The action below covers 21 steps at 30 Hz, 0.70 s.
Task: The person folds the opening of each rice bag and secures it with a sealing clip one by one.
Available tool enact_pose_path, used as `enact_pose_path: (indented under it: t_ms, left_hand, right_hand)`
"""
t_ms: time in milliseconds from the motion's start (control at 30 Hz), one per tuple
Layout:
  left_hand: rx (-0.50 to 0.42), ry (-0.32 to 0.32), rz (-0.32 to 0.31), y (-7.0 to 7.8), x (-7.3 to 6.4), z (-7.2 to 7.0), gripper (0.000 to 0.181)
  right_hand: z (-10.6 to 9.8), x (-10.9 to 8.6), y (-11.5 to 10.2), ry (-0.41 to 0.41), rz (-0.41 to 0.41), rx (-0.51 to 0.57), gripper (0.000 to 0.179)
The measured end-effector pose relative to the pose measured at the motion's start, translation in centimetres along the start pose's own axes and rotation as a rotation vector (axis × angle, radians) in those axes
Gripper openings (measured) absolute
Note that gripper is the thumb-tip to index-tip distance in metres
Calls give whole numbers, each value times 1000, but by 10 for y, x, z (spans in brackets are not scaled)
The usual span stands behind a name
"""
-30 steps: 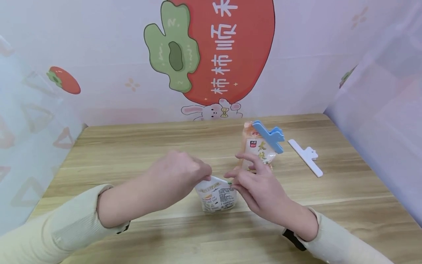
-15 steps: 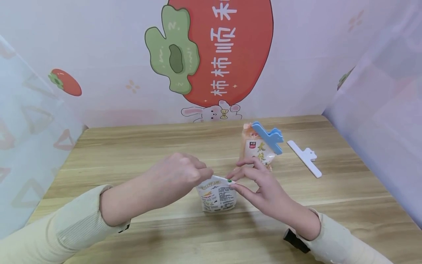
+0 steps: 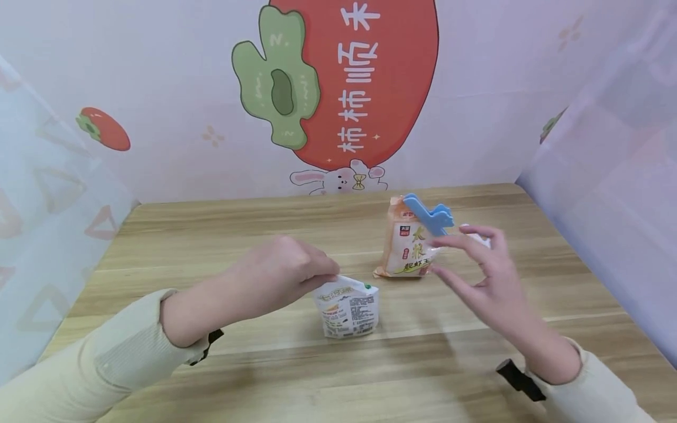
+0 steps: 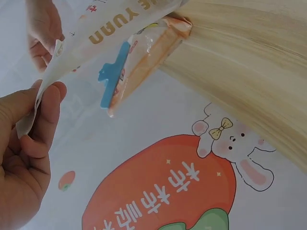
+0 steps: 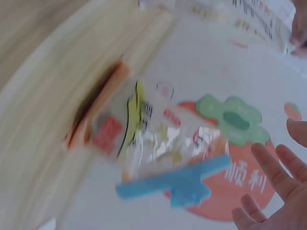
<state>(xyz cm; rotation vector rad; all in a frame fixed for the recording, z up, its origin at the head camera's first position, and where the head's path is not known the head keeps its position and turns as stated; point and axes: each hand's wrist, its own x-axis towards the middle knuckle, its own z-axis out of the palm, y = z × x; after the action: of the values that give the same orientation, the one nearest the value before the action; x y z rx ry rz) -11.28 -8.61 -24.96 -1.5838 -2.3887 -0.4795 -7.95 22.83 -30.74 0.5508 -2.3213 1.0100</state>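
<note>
My left hand (image 3: pixel 285 279) pinches the folded top edge of a small white printed bag (image 3: pixel 349 311), which stands on the table; the left wrist view shows thumb and fingers on the edge of the bag (image 4: pixel 110 33). Away from that bag, my right hand (image 3: pixel 489 282) is raised with its fingers spread and nothing between them. Beyond its fingertips stands an orange-and-white packet (image 3: pixel 404 247) with a blue bag clip (image 3: pixel 431 217) across its top corner. A white bag clip (image 3: pixel 480 239) lies on the table, mostly hidden behind the right hand.
The wooden table (image 3: pixel 211 235) reaches back to a pale printed backdrop (image 3: pixel 174 117) with a large red persimmon picture. Similar light cloth walls (image 3: pixel 608 194) close off the left and right sides.
My right hand has let go of the white bag's right corner and moved right, toward the white clip. My left hand keeps its pinch on the bag's edge.
</note>
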Motion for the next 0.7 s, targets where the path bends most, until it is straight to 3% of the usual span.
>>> enact_pose_path:
  t_ms: [133,300,533,700]
  left_hand:
    - [-28,-3,-29,-2,-1,1,18]
    - [-86,-19,-63,-5,-1,0,13]
    - [-149,-45,-95,-6,-1,-2,10]
    - [-144,-38,-87,-5,-1,-2,9]
  right_hand:
    - [-19,5,16,50,-18,-45,43]
    - [-39,15,41,30,-61,-112,44]
    - [-56,23,72,-119,153,-223,37]
    - [-65,32,103,-218,229,-265,38]
